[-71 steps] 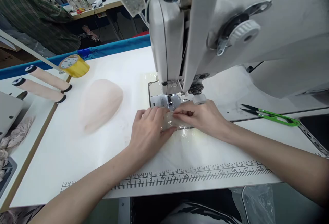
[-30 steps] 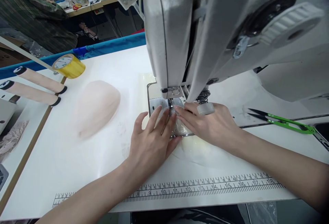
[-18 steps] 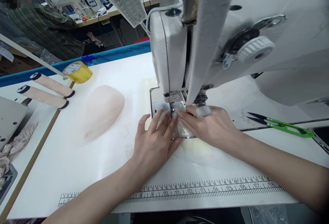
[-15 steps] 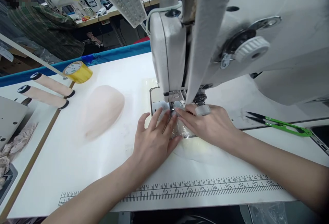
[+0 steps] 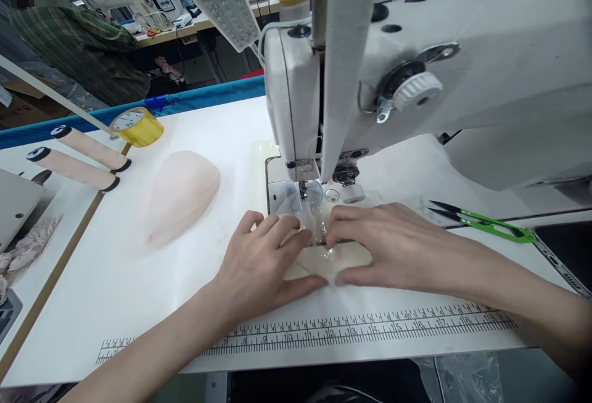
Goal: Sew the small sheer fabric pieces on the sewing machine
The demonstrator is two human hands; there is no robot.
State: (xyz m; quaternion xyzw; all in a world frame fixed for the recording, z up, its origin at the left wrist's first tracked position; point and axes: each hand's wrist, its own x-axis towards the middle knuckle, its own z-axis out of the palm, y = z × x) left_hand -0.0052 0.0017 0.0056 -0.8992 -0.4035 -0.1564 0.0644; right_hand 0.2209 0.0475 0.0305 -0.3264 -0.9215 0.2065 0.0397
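Observation:
A thin, see-through piece of fabric [image 5: 319,262] lies on the sewing machine's plate and the table in front of it, hard to make out against the white. My left hand [image 5: 263,261] holds it from the left, fingers curled and thumb stretched toward the middle. Opposite, my right hand [image 5: 393,246] holds its right side with bent fingers, thumb apart below. Both thumb tips nearly meet. Just beyond my fingers is the presser foot [image 5: 303,190], under the head of the white sewing machine [image 5: 296,101]. The fabric's far edge is unclear.
Green thread snips [image 5: 490,224] and a dark phone [image 5: 567,249] lie right. At left are a sheer beige piece [image 5: 185,196], yellow tape [image 5: 139,127] and two thread cones [image 5: 74,170]. A printed ruler [image 5: 351,329] runs along the front edge. Another person [image 5: 78,52] sits behind.
Both hands have drawn back from the needle toward the front edge, the right also shifting rightward. The presser foot and plate show more now. The view has shifted slightly.

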